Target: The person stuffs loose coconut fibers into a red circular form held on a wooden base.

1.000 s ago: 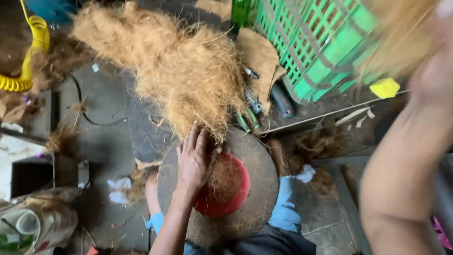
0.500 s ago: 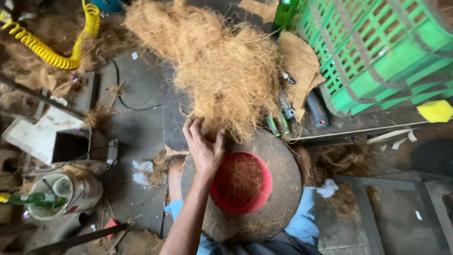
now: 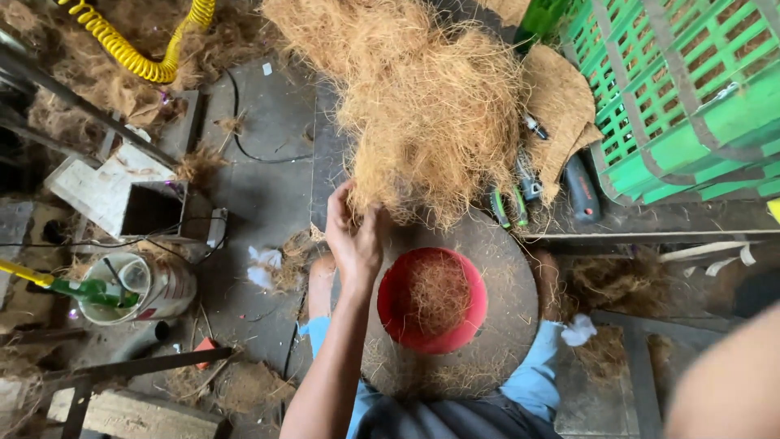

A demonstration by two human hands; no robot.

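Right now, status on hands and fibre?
Left hand gripping fibre pile edge. Right hand out of view. Red bowl holds some fibre. Nothing blocking.

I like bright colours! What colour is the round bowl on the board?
Red bowl, with brown fibre inside; head view.

A bowl (image 3: 431, 301) is set on a round board (image 3: 504, 268), with fibre inside it. A fibre heap (image 3: 422, 106) lies beyond the board, a crate (image 3: 691, 106) to its right, a bucket (image 3: 130, 289) far left.
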